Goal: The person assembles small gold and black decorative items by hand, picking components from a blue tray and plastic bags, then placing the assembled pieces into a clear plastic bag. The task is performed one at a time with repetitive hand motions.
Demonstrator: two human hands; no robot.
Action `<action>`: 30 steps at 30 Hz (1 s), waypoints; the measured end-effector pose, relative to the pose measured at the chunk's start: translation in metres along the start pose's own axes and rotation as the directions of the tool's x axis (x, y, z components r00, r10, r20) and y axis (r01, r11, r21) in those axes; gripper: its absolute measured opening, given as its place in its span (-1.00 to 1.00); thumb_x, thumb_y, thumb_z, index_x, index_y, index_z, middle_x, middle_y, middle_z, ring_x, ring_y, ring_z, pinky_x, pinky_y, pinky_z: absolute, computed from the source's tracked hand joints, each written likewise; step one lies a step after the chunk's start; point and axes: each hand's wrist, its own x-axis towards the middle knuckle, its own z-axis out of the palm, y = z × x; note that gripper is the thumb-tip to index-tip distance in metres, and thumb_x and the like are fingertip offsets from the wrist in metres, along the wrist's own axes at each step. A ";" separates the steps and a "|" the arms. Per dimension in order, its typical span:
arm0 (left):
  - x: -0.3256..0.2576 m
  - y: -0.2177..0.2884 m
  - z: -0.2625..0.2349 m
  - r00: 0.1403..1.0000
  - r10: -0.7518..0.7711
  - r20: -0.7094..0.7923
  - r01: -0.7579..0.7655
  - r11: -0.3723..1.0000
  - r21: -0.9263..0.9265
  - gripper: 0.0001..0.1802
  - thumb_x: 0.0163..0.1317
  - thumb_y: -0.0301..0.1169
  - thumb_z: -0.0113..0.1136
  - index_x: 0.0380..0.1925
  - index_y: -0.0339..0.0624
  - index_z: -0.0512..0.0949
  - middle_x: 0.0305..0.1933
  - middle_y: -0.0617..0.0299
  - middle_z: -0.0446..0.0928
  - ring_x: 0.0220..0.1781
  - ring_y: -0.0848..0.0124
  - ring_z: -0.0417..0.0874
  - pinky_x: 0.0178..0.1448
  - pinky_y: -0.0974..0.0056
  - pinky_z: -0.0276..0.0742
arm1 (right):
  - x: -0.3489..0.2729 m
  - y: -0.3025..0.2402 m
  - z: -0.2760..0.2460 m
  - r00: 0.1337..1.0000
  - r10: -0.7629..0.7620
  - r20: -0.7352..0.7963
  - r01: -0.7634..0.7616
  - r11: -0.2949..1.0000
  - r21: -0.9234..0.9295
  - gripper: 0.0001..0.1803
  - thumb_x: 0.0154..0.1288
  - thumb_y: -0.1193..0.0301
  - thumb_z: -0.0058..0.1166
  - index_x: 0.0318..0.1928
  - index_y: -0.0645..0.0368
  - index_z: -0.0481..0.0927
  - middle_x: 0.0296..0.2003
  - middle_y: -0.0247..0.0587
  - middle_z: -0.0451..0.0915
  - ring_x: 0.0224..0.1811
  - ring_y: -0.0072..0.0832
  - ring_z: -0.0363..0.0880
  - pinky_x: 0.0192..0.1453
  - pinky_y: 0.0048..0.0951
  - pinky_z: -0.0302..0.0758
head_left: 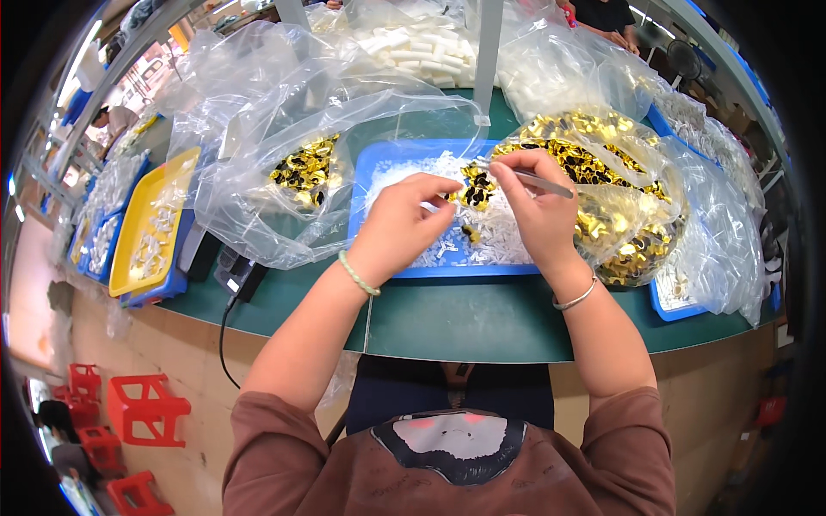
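My right hand (540, 206) is closed around a pair of metal tweezers (551, 184), whose tip end points left over a blue tray (354, 206). My left hand (403, 225) is held over the tray's left part, thumb and fingers drawn together in a pinch. Something small and gold shows at those fingertips, too small to name. Many small white plastic pieces (508, 234) cover the tray. A little pile of shiny gold-and-black pieces (476, 189) lies among them, between my hands. One dark piece (470, 233) sits apart, nearer to me.
A clear bag of gold pieces (615, 232) bulges right of the tray; another clear bag (305, 172) lies open at left. White tubular pieces (422, 52) are heaped behind. A yellow tray (142, 249) and a cabled black device (234, 273) stand left. Metal posts (488, 52) rise behind.
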 end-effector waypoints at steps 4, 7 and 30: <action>0.007 -0.003 0.015 0.958 0.129 0.256 -0.226 0.889 0.399 -0.69 0.14 -0.39 0.33 -0.10 -0.24 0.65 -0.19 0.00 0.64 -0.20 0.25 0.68 -0.11 0.23 0.58 | 0.005 0.008 -0.006 0.999 -0.023 -0.024 0.022 0.999 -0.042 -0.91 0.27 0.51 0.22 -0.26 0.29 0.62 -0.32 -0.25 0.61 -0.31 -0.53 0.64 -0.22 -0.53 0.54; 0.008 -0.009 0.022 0.938 0.138 0.319 -0.262 0.883 0.389 -0.70 0.07 -0.42 0.35 -0.16 -0.25 0.65 -0.30 -0.01 0.63 -0.27 0.13 0.66 -0.10 0.17 0.57 | 0.005 0.020 -0.006 0.998 -0.034 -0.053 0.036 0.999 0.034 -0.93 0.32 0.54 0.14 -0.23 0.28 0.61 -0.32 -0.26 0.61 -0.31 -0.55 0.63 -0.25 -0.51 0.53; 0.014 -0.031 -0.133 0.900 -0.351 -0.260 0.255 0.905 -0.340 -0.63 0.31 -0.52 0.13 0.12 -0.33 0.52 0.02 0.15 0.61 -0.10 0.55 0.57 0.09 0.47 0.48 | 0.005 0.032 -0.010 0.847 -0.170 0.504 0.393 0.839 -0.377 -0.92 0.02 0.51 0.25 -0.42 0.12 0.63 -0.41 -0.21 0.53 -0.31 -0.19 0.57 -0.24 -0.23 0.49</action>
